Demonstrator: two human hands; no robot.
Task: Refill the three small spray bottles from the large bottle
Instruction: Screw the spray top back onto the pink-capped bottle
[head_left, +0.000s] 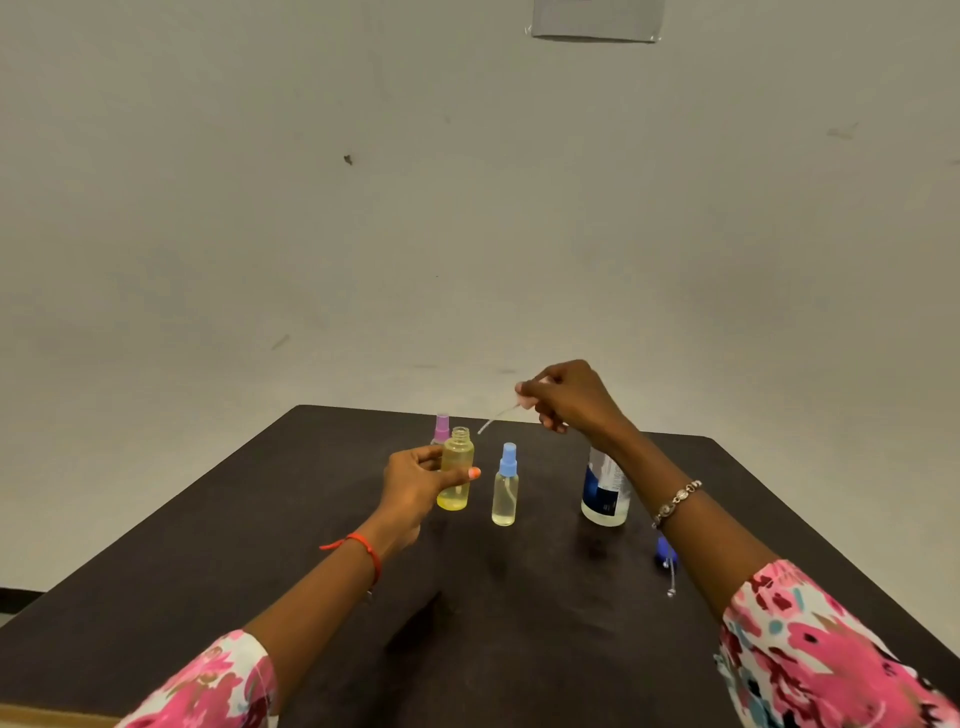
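The left hand (410, 488) wraps its fingers (427, 453) round the yellow bottle (457, 467), keeping it upright with its neck open, seemingly to steady it for pouring; whether it stands on the dark tabletop (311, 545) I cannot tell. The right hand (571, 400) pinches the removed spray head (522, 397) and holds it up and aside, so that its dip tube (496, 415) hangs clear of the neck. The blue-capped bottle (505, 488) just beside and the pink-capped bottle (442, 427) behind are both closed. The large bottle (602, 493) stands on the right, partly behind the right forearm, within easy reach.
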